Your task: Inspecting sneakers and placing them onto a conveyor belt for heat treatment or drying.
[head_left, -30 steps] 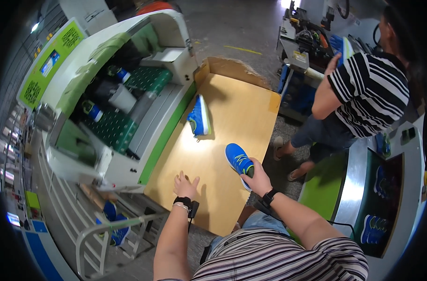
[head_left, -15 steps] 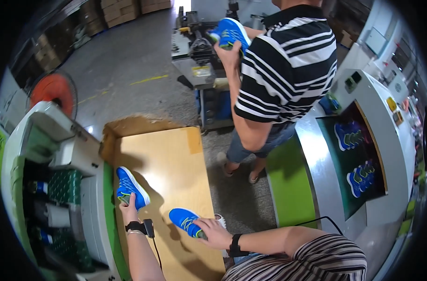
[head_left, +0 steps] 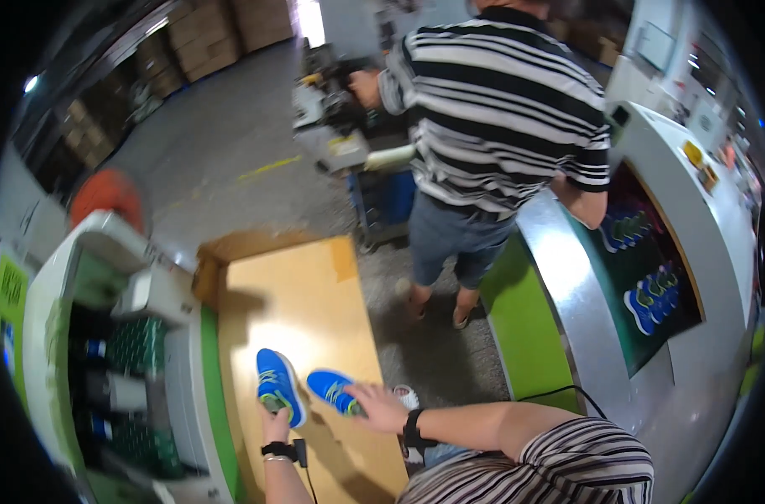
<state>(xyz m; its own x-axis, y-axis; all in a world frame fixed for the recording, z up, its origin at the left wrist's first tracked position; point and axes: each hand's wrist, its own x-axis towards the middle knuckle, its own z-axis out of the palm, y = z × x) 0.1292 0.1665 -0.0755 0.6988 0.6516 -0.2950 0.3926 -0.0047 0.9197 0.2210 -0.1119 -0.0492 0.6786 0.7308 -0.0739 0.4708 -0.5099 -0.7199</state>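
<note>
By its heel end, a blue sneaker (head_left: 270, 368) with a white sole and yellow-green lining is gripped by my left hand (head_left: 276, 425). My right hand (head_left: 382, 408) is closed over the opening of a second blue sneaker (head_left: 325, 385), just to the right of the first. Both toes point away from me, the right one slanting left, and a small gap parts them. The two shoes are over the light wooden tabletop (head_left: 315, 294); whether they rest on it I cannot tell. My fingertips inside the shoes are hidden.
At the left stands a white machine (head_left: 42, 328) with green-lined compartments, a red fan (head_left: 107, 200) behind it. A co-worker in a striped shirt (head_left: 504, 109) stands ahead at a bench machine (head_left: 336, 126). On the right, blue sneakers (head_left: 651, 298) sit on a dark green conveyor belt (head_left: 622, 336).
My left hand has brought its sneaker right and nearer to me, beside the other one. The co-worker has turned away, and the shoe they held is out of sight.
</note>
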